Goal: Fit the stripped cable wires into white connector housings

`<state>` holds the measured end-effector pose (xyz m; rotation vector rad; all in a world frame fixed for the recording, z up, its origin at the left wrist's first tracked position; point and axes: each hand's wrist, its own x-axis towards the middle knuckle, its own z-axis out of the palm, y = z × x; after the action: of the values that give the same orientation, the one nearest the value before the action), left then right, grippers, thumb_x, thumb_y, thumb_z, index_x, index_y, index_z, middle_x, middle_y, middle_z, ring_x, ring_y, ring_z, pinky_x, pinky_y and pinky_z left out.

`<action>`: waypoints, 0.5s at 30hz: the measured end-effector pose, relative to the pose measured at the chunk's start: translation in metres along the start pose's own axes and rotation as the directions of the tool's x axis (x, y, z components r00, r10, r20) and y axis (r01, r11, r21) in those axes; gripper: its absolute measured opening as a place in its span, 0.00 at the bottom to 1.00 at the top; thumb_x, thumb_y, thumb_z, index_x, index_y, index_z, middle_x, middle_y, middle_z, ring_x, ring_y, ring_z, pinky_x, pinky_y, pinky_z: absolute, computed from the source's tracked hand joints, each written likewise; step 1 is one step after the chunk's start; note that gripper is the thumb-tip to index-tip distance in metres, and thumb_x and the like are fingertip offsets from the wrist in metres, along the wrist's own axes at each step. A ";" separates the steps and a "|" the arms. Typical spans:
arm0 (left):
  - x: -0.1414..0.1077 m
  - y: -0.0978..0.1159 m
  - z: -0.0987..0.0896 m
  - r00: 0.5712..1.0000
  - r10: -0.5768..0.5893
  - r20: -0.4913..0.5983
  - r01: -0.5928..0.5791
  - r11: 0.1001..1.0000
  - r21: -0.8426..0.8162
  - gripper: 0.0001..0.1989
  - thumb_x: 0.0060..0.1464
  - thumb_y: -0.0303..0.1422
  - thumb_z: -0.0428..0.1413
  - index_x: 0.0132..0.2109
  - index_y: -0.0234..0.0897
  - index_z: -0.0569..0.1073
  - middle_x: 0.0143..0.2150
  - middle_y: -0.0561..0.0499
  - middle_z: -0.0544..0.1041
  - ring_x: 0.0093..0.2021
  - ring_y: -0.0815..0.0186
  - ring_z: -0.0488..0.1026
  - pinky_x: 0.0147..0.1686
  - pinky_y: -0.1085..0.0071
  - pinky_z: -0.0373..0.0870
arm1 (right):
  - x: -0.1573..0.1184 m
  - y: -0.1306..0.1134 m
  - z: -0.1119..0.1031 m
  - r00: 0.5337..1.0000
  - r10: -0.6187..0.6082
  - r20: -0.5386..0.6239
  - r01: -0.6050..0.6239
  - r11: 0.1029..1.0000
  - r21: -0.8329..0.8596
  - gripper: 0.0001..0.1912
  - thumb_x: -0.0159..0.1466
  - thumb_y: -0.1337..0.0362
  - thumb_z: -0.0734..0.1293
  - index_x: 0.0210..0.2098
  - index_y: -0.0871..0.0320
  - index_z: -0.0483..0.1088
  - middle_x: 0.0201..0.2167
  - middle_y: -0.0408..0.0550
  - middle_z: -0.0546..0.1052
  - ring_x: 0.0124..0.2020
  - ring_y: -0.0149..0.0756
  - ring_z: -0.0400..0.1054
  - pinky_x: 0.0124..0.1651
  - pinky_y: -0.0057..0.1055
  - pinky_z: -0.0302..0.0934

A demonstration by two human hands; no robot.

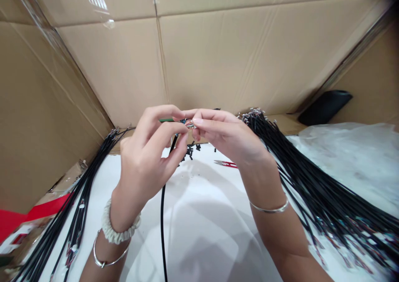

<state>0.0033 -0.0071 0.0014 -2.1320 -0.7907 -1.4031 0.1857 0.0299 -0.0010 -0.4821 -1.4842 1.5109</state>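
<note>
Fig.: bare L hand (145, 161) and R hand (226, 138) meet above the white sheet (202, 232), fingertips nearly touching. L hand is clamped on a thin black cable (162, 219) near its end; the cable's long axis drops from the pinch twd the person, approx. upright in view. R fingertips (199, 122) close on a small metal terminal (190, 125) just beside the L hand, so R is nearer the terminal; exact seating is hidden by fingers. A green wire (166, 120) shows behind L fingers. On the sheet: loose small black connector pieces (188, 151) below the hands, red-handled thread snips (226, 163) just R of them, a bundle of black cables (311, 190) along its R side, another (75, 203) along its L side.
</note>
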 end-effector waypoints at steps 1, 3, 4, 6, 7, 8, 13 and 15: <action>0.000 0.000 0.000 1.000 0.005 -0.003 -0.005 1.000 -0.003 0.06 0.60 0.23 0.61 0.38 0.40 0.75 0.45 0.49 0.81 0.23 0.76 0.70 0.20 0.76 0.68 | 0.000 0.000 0.000 1.000 0.000 0.002 0.000 1.000 0.001 0.13 0.65 0.61 0.72 0.25 0.57 0.74 0.45 0.46 0.78 0.32 0.29 0.62 0.40 0.31 0.59; 0.000 -0.001 0.001 1.000 0.010 -0.005 -0.010 1.000 -0.006 0.06 0.60 0.23 0.61 0.38 0.38 0.75 0.45 0.47 0.81 0.23 0.76 0.69 0.19 0.76 0.67 | 0.000 0.000 0.000 1.000 0.001 0.005 -0.001 1.000 0.003 0.13 0.65 0.61 0.72 0.24 0.57 0.74 0.45 0.46 0.78 0.32 0.29 0.62 0.40 0.31 0.59; 0.000 -0.001 0.001 1.000 0.010 -0.002 -0.010 1.000 -0.006 0.05 0.60 0.23 0.61 0.38 0.38 0.75 0.45 0.47 0.81 0.23 0.77 0.69 0.19 0.76 0.66 | 0.000 0.000 0.000 1.000 0.001 0.005 -0.001 1.000 0.003 0.14 0.65 0.61 0.71 0.24 0.57 0.74 0.45 0.46 0.78 0.32 0.29 0.63 0.40 0.31 0.59; -0.001 -0.001 0.001 1.000 0.006 0.007 -0.006 1.000 -0.006 0.05 0.60 0.23 0.61 0.38 0.37 0.75 0.45 0.46 0.81 0.24 0.77 0.69 0.20 0.76 0.66 | 0.000 0.000 0.000 1.000 0.001 0.003 -0.001 1.000 0.002 0.14 0.65 0.62 0.71 0.24 0.58 0.74 0.45 0.46 0.78 0.33 0.29 0.63 0.40 0.31 0.59; -0.001 -0.001 0.001 1.000 0.003 0.010 -0.003 1.000 -0.005 0.05 0.60 0.23 0.60 0.38 0.37 0.75 0.45 0.46 0.81 0.24 0.76 0.69 0.20 0.76 0.67 | 0.000 -0.001 0.000 1.000 0.001 0.001 -0.001 1.000 0.003 0.14 0.65 0.62 0.71 0.24 0.58 0.74 0.45 0.46 0.78 0.33 0.29 0.63 0.40 0.31 0.59; -0.001 -0.001 0.001 1.000 0.003 0.012 -0.003 1.000 -0.003 0.05 0.60 0.23 0.60 0.38 0.37 0.75 0.45 0.46 0.81 0.24 0.76 0.70 0.20 0.76 0.67 | -0.001 -0.001 0.000 1.000 0.001 -0.001 -0.001 1.000 0.003 0.14 0.65 0.62 0.71 0.24 0.58 0.74 0.45 0.46 0.78 0.33 0.29 0.63 0.40 0.30 0.59; 0.000 -0.001 0.000 1.000 0.002 0.006 -0.002 1.000 -0.013 0.05 0.59 0.23 0.61 0.39 0.38 0.75 0.45 0.47 0.81 0.23 0.76 0.70 0.20 0.76 0.67 | -0.002 -0.001 0.000 1.000 0.004 -0.002 -0.004 1.000 -0.004 0.14 0.65 0.61 0.72 0.24 0.58 0.74 0.46 0.46 0.79 0.33 0.29 0.63 0.41 0.31 0.59; 0.000 0.000 0.000 1.000 -0.007 0.011 0.007 1.000 -0.022 0.06 0.59 0.24 0.61 0.39 0.39 0.75 0.45 0.48 0.81 0.23 0.75 0.70 0.19 0.75 0.66 | -0.001 -0.001 -0.001 1.000 0.004 -0.001 -0.004 1.000 -0.007 0.14 0.65 0.60 0.72 0.24 0.57 0.74 0.47 0.47 0.79 0.34 0.30 0.64 0.41 0.31 0.59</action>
<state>0.0030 -0.0070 0.0013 -2.1573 -0.7916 -1.4110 0.1872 0.0291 -0.0007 -0.4900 -1.4888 1.5083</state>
